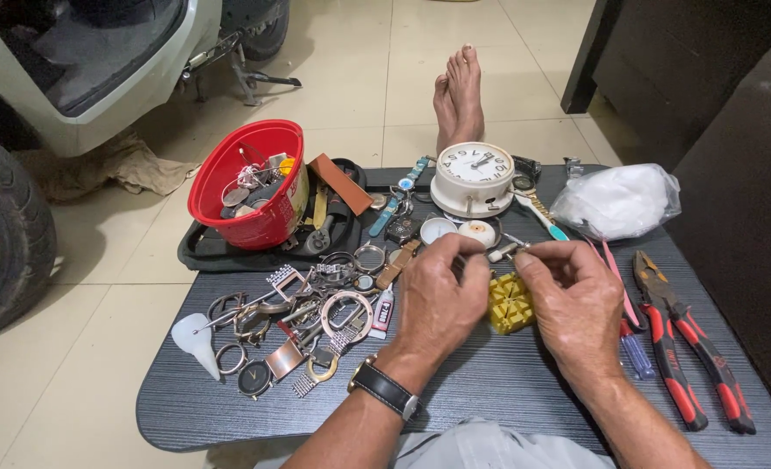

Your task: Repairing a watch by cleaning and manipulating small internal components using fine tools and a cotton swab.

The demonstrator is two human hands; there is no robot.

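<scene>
Seen from above, a dark desk [490, 382] crowded with watch parts. Left hand [438, 300], wristwatch [385, 388] on its wrist, curled with fingertips pressed together, pinching one end of a small metal watch part [505, 253]. Right hand [572, 300] likewise closed, thumb and forefinger pinching the other end of the same part. Part held just above a yellow holder block [509, 304], which sits on the desk between the two hands, partly hidden by them.

At 12 o'clock from the hands, a white alarm clock [473, 178], face tilted up, with two small white dishes just in front of it. At 10 o'clock, a red bowl [255, 187] full of bits, resting tilted on a black tray [203, 252]. At 9 o'clock, a heap of metal watch bands and cases [307, 313], a small glue tube [382, 313] at its right edge. At 3 o'clock, red-handled pliers [694, 356] lying flat near the desk's right edge. At 2 o'clock, a white plastic bag [616, 201]. Beyond the desk, bare feet [459, 95] on the tiled floor.
</scene>
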